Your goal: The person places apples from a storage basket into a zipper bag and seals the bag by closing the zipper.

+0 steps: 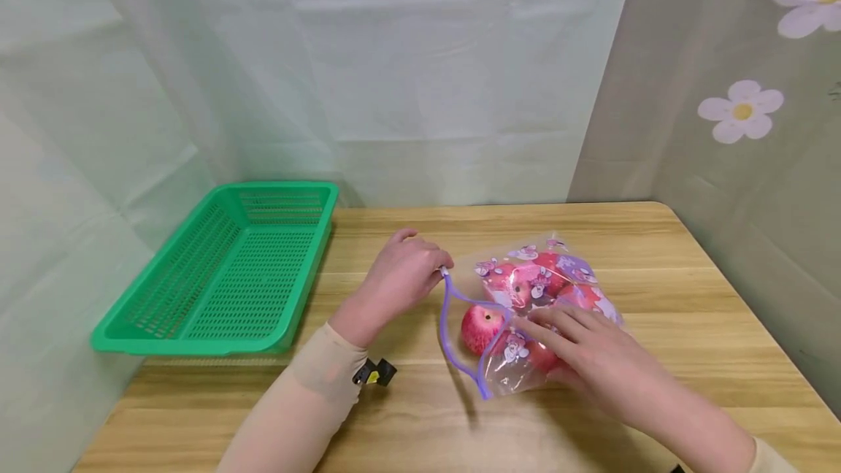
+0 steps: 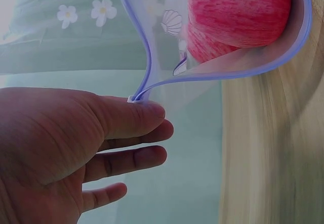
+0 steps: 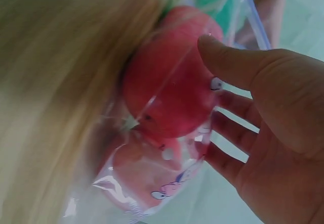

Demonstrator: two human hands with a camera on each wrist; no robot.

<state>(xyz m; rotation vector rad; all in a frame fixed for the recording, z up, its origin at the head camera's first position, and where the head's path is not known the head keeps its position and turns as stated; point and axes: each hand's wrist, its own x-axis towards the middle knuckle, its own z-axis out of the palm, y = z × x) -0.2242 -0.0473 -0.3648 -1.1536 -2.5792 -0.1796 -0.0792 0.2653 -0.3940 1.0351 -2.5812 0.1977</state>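
A clear zip bag (image 1: pixel 525 250) with purple zip edges and printed cartoon figures lies on the table, several red apples inside. Its mouth gapes toward the left, and one apple (image 1: pixel 482 328) sits just within it. My left hand (image 1: pixel 409 272) pinches the far corner of the bag's mouth at the white zip slider (image 2: pixel 135 100), between thumb and forefinger; its other fingers are spread. My right hand (image 1: pixel 594 356) rests against the bag's near right side, fingers extended over the plastic and thumb by an apple (image 3: pixel 172 82) in the right wrist view.
A green plastic basket (image 1: pixel 282 338) with slotted sides stands at the table's left, with nothing seen in it. The wooden table (image 1: pixel 683 327) reaches back to a pale cloth wall (image 1: pixel 427 93). A flower-printed cloth (image 1: pixel 723 174) hangs at the right.
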